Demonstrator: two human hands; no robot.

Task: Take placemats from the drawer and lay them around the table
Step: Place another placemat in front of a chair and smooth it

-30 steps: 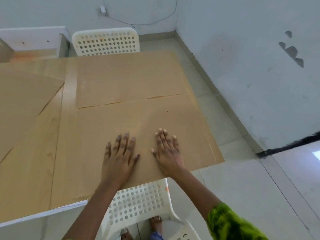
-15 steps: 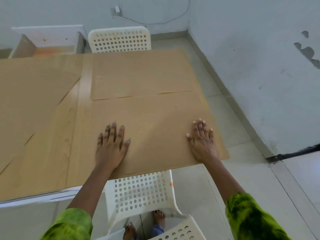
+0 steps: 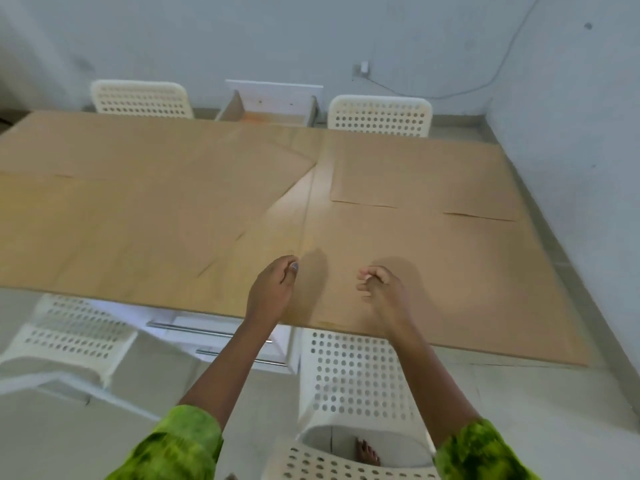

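Brown paper-like placemats cover the wooden table. The near right placemat lies flat and reaches the table's near right corner. Behind it lies the far right placemat. Two more lie on the left, a far left placemat and a near left placemat. My left hand hovers over the near edge with its fingers curled in, holding nothing. My right hand hovers over the near right placemat, fingers also curled, empty. An open white drawer shows beyond the table's far edge.
White perforated chairs stand around the table: a far left chair, a far right chair, a near left chair and a near right chair right below my arms. A white drawer front with metal handles sits under the table. The wall runs close along the right.
Both hands have lifted off the near right placemat and curled their fingers. My head has pulled back and turned left, so the whole table and all chairs now show.
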